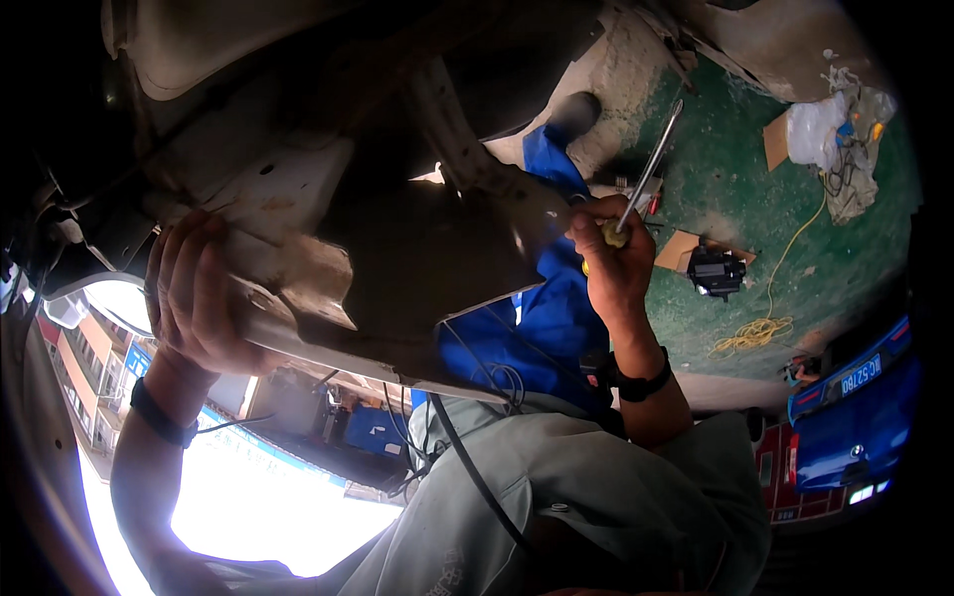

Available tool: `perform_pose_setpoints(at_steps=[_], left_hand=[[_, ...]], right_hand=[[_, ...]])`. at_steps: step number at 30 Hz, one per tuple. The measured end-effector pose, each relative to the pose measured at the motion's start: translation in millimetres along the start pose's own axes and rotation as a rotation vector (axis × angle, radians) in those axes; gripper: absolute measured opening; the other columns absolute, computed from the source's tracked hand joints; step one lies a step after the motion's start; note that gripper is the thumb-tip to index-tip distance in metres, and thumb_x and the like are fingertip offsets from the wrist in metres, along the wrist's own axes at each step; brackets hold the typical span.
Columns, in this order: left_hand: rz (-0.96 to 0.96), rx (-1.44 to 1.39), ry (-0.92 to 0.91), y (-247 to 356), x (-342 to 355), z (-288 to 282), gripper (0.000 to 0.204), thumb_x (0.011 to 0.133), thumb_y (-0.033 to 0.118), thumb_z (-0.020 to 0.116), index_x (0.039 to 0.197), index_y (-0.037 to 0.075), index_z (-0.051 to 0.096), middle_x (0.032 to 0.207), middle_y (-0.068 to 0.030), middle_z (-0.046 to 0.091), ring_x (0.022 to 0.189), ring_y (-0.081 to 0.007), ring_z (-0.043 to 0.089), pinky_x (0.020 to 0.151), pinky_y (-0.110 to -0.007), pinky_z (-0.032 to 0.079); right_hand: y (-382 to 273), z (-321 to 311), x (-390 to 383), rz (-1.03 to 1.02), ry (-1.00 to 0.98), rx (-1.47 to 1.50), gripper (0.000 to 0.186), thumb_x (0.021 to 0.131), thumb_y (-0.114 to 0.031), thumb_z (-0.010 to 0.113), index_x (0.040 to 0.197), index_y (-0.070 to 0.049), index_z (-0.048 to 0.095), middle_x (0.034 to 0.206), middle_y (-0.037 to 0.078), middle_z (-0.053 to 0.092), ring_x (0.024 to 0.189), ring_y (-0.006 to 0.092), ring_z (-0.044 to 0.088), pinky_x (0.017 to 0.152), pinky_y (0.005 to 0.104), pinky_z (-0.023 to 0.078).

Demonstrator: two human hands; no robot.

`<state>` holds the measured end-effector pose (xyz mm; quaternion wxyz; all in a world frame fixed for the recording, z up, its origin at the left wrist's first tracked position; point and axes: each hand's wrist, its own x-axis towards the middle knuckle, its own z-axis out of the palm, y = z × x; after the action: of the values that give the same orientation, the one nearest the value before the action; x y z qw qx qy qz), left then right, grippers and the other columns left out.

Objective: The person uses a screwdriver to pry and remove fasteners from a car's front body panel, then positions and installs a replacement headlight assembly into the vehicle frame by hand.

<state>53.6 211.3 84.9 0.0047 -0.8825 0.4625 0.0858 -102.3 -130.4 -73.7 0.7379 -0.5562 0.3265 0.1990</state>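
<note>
My left hand (pixel 204 303) is closed over the edge of a bare, worn metal body panel (pixel 298 333) of a vehicle, its fingers lying on the panel's upper face. My right hand (pixel 616 260) is wrapped round a screwdriver (pixel 651 164) with a yellowish handle and a long steel shaft, which slants up and away to the right. That fist sits close beside the right end of a metal bracket (pixel 532 204); whether they touch I cannot tell. Dark shadow hides much of the cavity between the hands.
On the green floor (pixel 686 149) at right are a black part (pixel 717 270) by some cardboard, a coiled yellow cord (pixel 755 333) and a clear plastic bag (pixel 820 134). A blue car (pixel 860 422) stands at far right. Black cables (pixel 457 447) hang below the panel.
</note>
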Motion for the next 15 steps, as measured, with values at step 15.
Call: perform_pose_setpoints(at_steps=[15], left_hand=[[0.026, -0.062, -0.031, -2.6, -6.5, -0.3, 0.087, 0.094, 0.067, 0.039, 0.143, -0.004, 0.034, 0.131, -0.0294, 0.055, 0.118, -0.0443, 0.058, 0.102, -0.056, 0.047]], right_hand=[[3.9, 0.7, 0.5, -0.045, 0.044, -0.025, 0.017, 0.094, -0.017, 0.072, 0.098, -0.002, 0.064, 0.075, -0.004, 0.058, 0.068, 0.0027, 0.049, 0.061, 0.0194, 0.041]])
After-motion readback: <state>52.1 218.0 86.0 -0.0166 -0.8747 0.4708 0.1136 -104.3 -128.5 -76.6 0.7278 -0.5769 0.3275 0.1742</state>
